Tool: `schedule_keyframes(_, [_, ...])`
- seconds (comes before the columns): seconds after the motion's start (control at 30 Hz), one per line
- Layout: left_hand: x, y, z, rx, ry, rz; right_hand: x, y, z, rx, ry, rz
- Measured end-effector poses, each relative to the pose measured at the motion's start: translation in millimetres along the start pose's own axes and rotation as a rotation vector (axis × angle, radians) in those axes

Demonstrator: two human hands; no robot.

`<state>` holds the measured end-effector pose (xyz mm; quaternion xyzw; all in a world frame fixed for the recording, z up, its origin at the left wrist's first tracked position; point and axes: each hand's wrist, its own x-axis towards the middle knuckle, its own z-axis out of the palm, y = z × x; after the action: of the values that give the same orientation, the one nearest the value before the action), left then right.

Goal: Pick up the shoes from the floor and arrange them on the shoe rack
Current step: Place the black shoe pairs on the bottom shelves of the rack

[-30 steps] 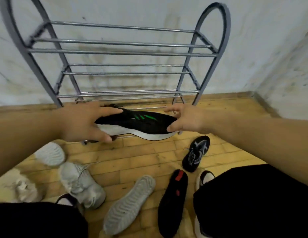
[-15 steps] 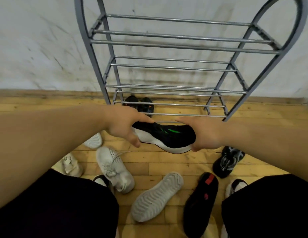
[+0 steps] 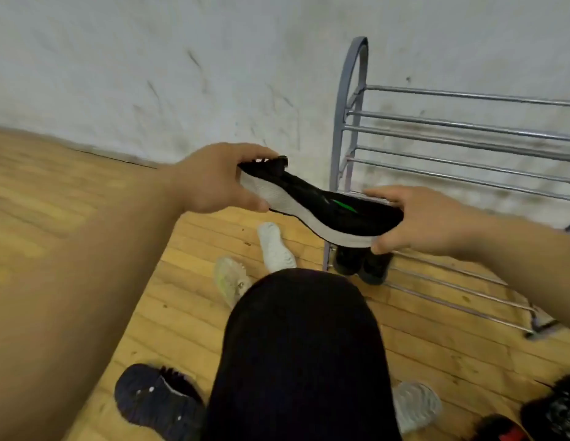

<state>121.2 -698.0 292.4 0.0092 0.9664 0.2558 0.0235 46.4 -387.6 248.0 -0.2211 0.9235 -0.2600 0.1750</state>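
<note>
Black shoe [image 3: 321, 205] with white sole, held level in front of the shoe rack [image 3: 461, 148]: left hand [image 3: 213, 179] grips one end, right hand [image 3: 426, 218] the other. Apparently two dark shoes [image 3: 363, 264] sit on the rack's bottom rails.

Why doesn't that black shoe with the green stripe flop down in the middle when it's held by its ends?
Probably because its thick white sole is fairly stiff: the black shoe spans between the left hand and right hand without drooping. It likely feels light, since fingertips alone hold it.
</note>
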Motion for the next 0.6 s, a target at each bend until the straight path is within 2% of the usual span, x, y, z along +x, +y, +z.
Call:
schedule_keyframes(0.07, [-38, -49, 12, -0.113, 0.131, -0.126, 21, -46, 14, -0.099, -0.043, -0.087])
schedule_keyframes(0.13, [-76, -97, 36, -0.242, 0.195, -0.24, 42, -90, 35, -0.22, -0.109, -0.167])
schedule_keyframes(0.2, [-113, -140, 67, -0.365, 0.222, -0.354, 61, -131, 60, -0.281, -0.225, -0.213])
schedule_keyframes(0.3, [-157, -186, 117, -0.459, 0.2, -0.514, 82, -176, 107, -0.196, -0.429, -0.17])
schedule_keyframes(0.43, [-197, -224, 172, -0.531, 0.212, -0.685, 97, -183, 197, -0.407, -0.402, -0.202])
schedule_keyframes(0.5, [-212, -239, 196, -0.528, 0.186, -0.736, 105, -181, 229, -0.474, -0.486, -0.177])
schedule_keyframes(0.6, [-227, -258, 229, -0.526, 0.185, -0.852, 111, -191, 244, -0.427, -0.487, -0.191])
